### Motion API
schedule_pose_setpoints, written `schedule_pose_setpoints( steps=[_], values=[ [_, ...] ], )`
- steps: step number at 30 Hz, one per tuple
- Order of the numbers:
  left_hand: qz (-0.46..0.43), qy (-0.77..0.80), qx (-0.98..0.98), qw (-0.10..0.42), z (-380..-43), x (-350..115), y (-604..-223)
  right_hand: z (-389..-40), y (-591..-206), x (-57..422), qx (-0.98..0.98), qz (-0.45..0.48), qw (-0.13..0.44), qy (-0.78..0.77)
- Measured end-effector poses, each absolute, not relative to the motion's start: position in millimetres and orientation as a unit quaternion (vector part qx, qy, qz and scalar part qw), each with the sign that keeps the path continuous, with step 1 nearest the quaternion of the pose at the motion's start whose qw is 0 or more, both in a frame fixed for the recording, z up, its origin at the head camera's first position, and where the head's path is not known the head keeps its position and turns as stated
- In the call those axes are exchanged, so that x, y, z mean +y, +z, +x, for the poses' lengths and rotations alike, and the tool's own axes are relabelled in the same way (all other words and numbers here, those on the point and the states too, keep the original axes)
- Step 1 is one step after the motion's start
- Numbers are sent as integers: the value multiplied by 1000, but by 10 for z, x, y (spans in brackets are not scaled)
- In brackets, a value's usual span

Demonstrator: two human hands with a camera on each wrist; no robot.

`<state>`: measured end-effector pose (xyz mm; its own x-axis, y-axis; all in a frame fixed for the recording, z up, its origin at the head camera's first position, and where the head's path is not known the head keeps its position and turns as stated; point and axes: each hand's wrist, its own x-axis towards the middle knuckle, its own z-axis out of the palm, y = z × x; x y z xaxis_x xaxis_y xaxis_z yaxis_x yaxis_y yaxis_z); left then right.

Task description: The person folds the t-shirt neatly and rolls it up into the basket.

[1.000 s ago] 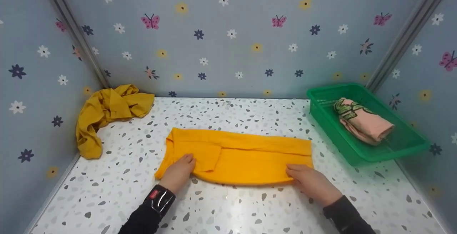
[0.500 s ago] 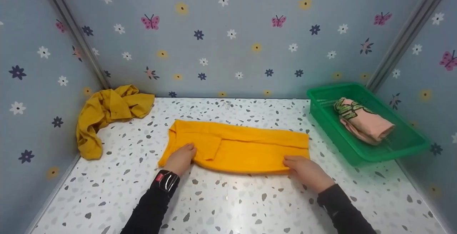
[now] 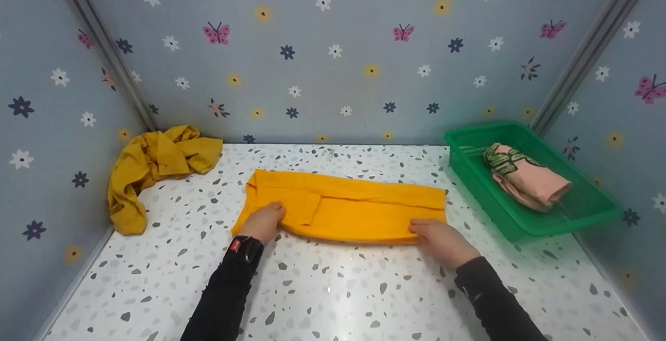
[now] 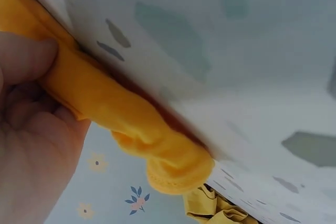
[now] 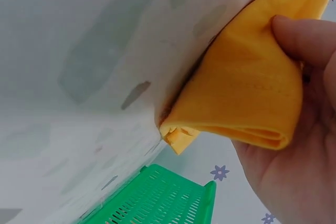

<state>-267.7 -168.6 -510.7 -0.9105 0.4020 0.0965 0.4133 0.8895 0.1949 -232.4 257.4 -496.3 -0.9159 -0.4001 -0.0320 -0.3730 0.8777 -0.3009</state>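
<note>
Left hand (image 3: 264, 222) and right hand (image 3: 445, 241) pinch yellow cloth (image 3: 364, 214), layered end (image 5: 257, 133) visible only from right wrist

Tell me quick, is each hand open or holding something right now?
Left hand: closed, holding the folded yellow cloth by its near edge.
Right hand: closed, holding the same edge farther right.

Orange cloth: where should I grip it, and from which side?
Pinch the orange cloth at its near long edge, one hand toward each end, coming from the near side. It forms a long, layered strip running left to right, so two spaced holds should keep its folds together. The left hand and right hand pinch that edge now.
</note>
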Motion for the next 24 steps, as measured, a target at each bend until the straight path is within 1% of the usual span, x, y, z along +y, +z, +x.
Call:
schedule_pose_setpoints(
  steps=[4, 8, 14, 22, 24],
  values=[
    [-197, -112, -974, 25, -2736, -1678, -5113, -2369, -4962, 2575, 966, -179, 58, -176],
    [-182, -128, -975, 16, -2800, -1681, -5117, -2421, -4964, 2570, 966, -174, 64, -180],
    [-178, -135, -975, 21, -2864, -1665, -5090, -2485, -4958, 2566, 969, -166, 64, -174],
    [-168, -137, -976, 7, -2900, -1656, -5053, -2538, -4960, 2545, 968, -132, 83, -199],
    [-158, -134, -978, -5, -2913, -1640, -5060, -2540, -4968, 2544, 967, -147, 79, -191]
  ],
)
